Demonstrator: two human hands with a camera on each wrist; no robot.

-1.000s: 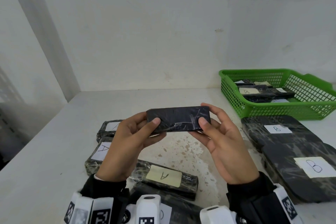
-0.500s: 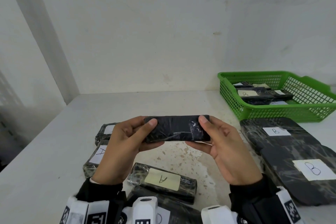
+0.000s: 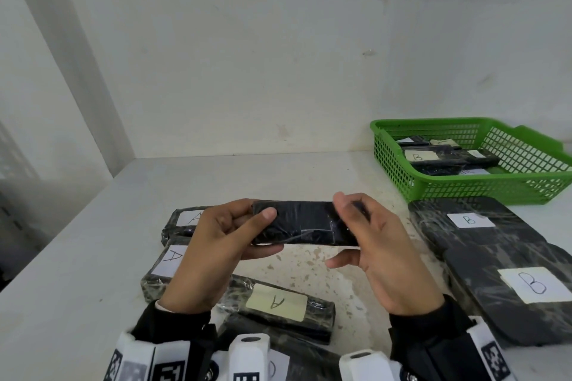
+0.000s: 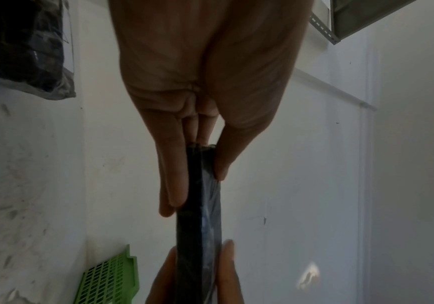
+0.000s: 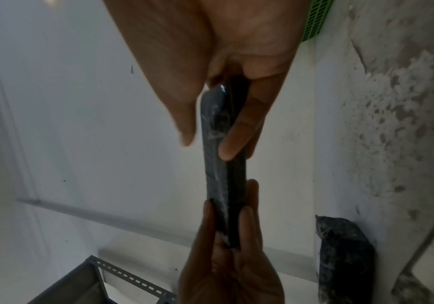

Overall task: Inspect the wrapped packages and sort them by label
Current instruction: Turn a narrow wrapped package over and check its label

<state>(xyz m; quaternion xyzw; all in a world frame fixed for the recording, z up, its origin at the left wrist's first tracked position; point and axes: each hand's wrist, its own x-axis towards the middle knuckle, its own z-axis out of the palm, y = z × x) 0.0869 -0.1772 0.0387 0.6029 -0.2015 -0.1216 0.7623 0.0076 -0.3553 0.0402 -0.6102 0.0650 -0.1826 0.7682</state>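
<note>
I hold a black film-wrapped package (image 3: 305, 223) level above the table, one hand at each end. My left hand (image 3: 263, 233) pinches its left end, thumb on the near face and fingers behind. My right hand (image 3: 337, 230) grips the right end, thumb up at the top edge and fingers curled behind and below. The side facing me shows no label. The left wrist view shows the package (image 4: 200, 216) edge-on between thumb and fingers. In the right wrist view the package (image 5: 223, 164) lies against my fingers, with the thumb blurred close beside it.
A green basket (image 3: 393, 164) at the back right holds packages marked B. Two large B packages (image 3: 470, 219) (image 3: 535, 284) lie on the right. Packages marked A (image 3: 275, 303) (image 3: 170, 257) (image 3: 188, 216) lie below and to the left of my hands. A white wall stands behind.
The package has turned a little in my hands. My right thumb has gone from its near face up to the top edge. The left hand's grip is unchanged.
</note>
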